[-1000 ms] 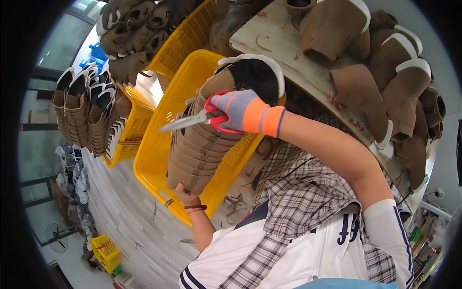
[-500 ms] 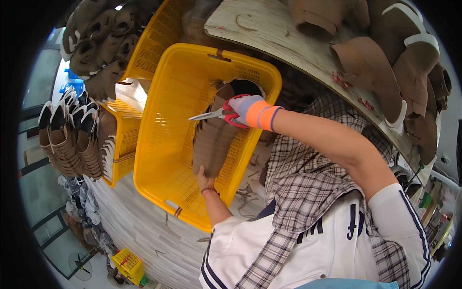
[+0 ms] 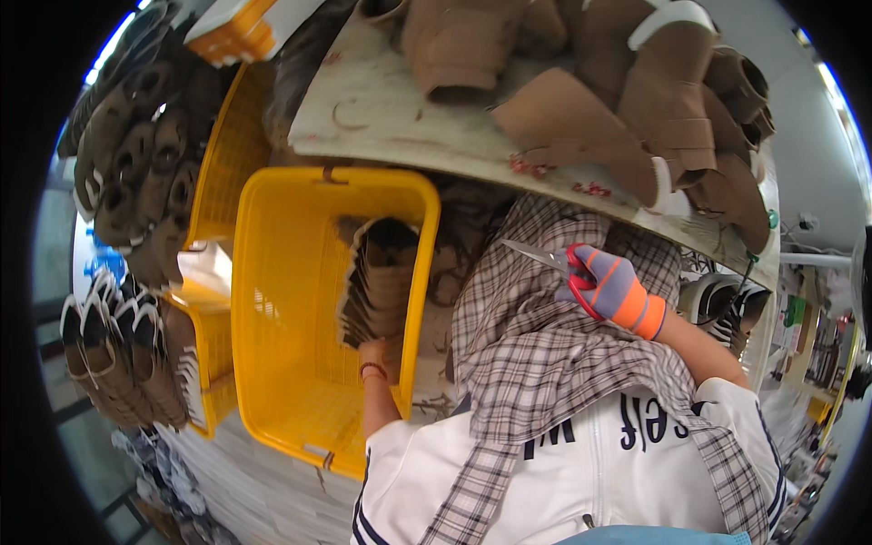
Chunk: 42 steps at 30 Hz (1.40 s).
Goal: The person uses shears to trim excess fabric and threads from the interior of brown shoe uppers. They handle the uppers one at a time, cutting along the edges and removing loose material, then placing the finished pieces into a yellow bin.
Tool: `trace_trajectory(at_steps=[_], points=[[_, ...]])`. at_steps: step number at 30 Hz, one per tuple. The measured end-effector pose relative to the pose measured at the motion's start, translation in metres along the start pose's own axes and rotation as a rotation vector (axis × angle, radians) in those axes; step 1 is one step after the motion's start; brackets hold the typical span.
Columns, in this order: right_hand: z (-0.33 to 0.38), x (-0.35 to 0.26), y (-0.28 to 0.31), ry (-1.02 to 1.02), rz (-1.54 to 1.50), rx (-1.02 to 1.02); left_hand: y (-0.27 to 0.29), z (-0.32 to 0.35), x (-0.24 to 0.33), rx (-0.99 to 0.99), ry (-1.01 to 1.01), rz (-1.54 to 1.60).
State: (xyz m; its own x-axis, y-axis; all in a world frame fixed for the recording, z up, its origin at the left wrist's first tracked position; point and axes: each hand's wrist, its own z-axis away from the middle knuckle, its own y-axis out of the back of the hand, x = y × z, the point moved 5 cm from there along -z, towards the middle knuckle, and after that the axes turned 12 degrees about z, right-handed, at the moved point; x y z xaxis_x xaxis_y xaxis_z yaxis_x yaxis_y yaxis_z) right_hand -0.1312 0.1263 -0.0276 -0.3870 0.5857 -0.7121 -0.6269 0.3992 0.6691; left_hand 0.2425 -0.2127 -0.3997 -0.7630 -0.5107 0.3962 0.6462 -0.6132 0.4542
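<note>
Yellow basket (image 3: 291, 300), one in hand's reach, holds one stack of brown shoe uppers (image 3: 377, 282) against its right wall. My left hand (image 3: 372, 352) sits at the stack's lower end, touching it; finger spread I cannot tell. Right, my gloved right hand (image 3: 610, 289) is closed round one pair of scissors (image 3: 545, 257), over my checked apron, well apart from the basket.

Left hand (image 3: 371, 352) fingers hidden behind brown cut pieces (image 3: 380, 283) in yellow basket (image 3: 292, 300); grip unclear. Scissors (image 3: 543, 258) handles hidden inside gloved right hand (image 3: 610, 287). Table (image 3: 381, 109) top edge cut off. Shoes (image 3: 127, 359) at left rim blurred.
</note>
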Motion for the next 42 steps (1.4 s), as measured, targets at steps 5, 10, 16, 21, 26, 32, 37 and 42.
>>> trace_trajectory(at_steps=[5, 10, 16, 21, 26, 32, 37, 42], points=[[0.05, 0.05, 0.025, -0.191, -0.045, 0.178, -0.027, 0.198, 0.225, -0.176, -0.693, 0.674], [0.071, 0.067, 0.027, -0.187, -0.141, 0.311, -0.135, 0.343, 0.341, -1.007, -0.563, 0.815], [0.097, 0.073, 0.06, -0.16, -0.219, 0.39, -0.203, 0.379, 0.376, -1.356, -0.14, 0.8], [0.124, 0.082, 0.076, -0.288, -0.454, 0.368, -0.158, 0.365, 0.314, -1.352, -0.417, 0.932], [0.127, 0.093, 0.09, -0.284, -0.224, 0.388, -0.141, 0.339, 0.241, -1.388, -0.375, 1.039], [0.087, 0.064, 0.105, 0.061, 0.509, 0.434, -0.156, 0.34, 0.196, -1.29, -0.277, 0.938], [0.056, 0.078, 0.078, 0.106, 0.803, 0.24, -0.171, 0.35, 0.196, -1.318, -0.253, 0.885], [0.038, 0.089, 0.064, 0.136, 0.819, 0.296, -0.174, 0.347, 0.19, -1.321, -0.268, 0.877]])
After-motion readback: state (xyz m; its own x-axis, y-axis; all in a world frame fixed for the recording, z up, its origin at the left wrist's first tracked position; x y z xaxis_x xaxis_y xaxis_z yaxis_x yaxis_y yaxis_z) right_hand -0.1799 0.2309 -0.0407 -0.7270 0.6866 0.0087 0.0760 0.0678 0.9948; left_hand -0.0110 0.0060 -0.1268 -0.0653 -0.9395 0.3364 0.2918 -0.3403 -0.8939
